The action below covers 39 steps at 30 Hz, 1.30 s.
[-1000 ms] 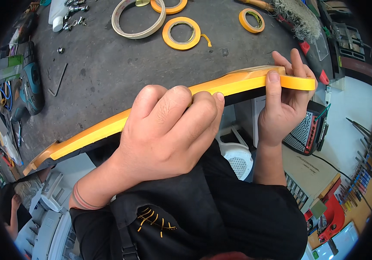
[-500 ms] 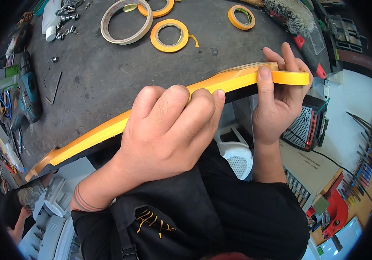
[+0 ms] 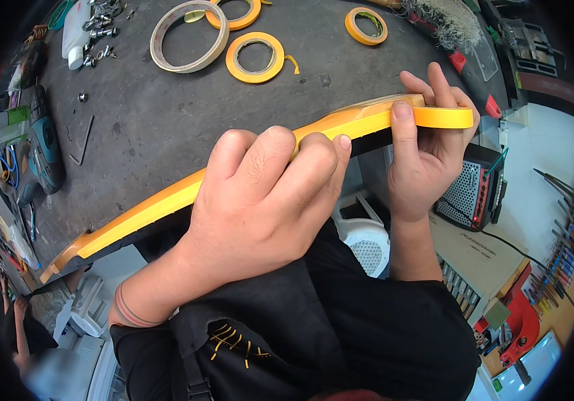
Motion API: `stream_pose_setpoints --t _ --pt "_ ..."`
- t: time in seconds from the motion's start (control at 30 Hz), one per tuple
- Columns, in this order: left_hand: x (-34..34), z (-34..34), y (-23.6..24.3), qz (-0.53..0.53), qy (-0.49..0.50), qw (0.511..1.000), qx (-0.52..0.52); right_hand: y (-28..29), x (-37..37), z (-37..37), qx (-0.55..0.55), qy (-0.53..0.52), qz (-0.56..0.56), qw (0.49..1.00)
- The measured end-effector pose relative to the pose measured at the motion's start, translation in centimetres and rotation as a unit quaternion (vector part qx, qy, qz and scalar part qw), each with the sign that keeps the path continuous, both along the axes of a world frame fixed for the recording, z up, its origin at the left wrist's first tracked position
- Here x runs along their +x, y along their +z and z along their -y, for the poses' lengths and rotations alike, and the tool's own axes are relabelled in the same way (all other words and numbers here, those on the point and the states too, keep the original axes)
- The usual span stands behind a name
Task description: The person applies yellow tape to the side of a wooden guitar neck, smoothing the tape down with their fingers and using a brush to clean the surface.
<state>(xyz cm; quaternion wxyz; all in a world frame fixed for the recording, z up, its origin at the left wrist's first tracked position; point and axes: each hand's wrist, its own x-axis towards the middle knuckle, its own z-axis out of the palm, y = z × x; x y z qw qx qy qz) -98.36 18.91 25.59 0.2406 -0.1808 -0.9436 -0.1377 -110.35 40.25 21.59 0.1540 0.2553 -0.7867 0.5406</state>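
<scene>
A long wooden guitar neck lies slantwise before me, its headstock end at the lower left. Yellow tape runs along its near side, just above a dark strip that looks like the fretboard. My left hand is closed over the middle of the neck, knuckles up, its fingertips partly hidden. At the neck's right end, my right hand has its thumb on the tape. It holds a roll of yellow masking tape, which joins the strip on the neck; some fingers stretch up behind the roll.
On the dark workbench lie several tape rolls, a hex key, a cordless drill and loose metal hardware. A white stool and a speaker-like box stand below. Another person is at the lower left.
My left hand has shifted slightly right along the neck. The bench and neck sit a little further left in view. The other person at the lower left has moved.
</scene>
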Motion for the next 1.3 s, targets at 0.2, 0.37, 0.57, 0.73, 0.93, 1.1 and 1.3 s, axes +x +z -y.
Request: stream_pose_setpoints --t 0.2,0.37,0.57,0.73,0.93,1.1,1.3 --pt "-0.4 -0.4 -0.1 -0.008 0.0 1.0 0.004 0.2 0.0 0.0 0.009 -0.001 -0.012 1.0" --pt "-0.6 -0.6 0.0 -0.001 -0.001 1.0 0.009 0.2 -0.1 0.0 0.016 0.0 -0.018 1.0" --pt "-1.0 -0.9 -0.1 0.004 -0.003 1.0 0.015 0.1 -0.1 -0.1 0.018 0.001 -0.02 1.0" --pt "-1.2 -1.0 -0.1 0.003 -0.003 1.0 0.015 0.1 -0.2 -0.1 0.012 0.002 -0.019 1.0" --pt "-1.5 -1.2 -0.1 0.003 -0.01 1.0 0.018 0.2 -0.2 -0.2 0.015 0.001 -0.019 1.0" --pt "-2.0 -1.7 -0.1 -0.006 -0.01 1.0 0.016 0.3 0.0 -0.1 0.027 0.007 -0.018 0.999" --pt "-2.0 -3.8 -1.2 -0.05 0.03 0.998 0.038 0.1 0.4 0.6 -0.011 -0.016 0.029 0.999"
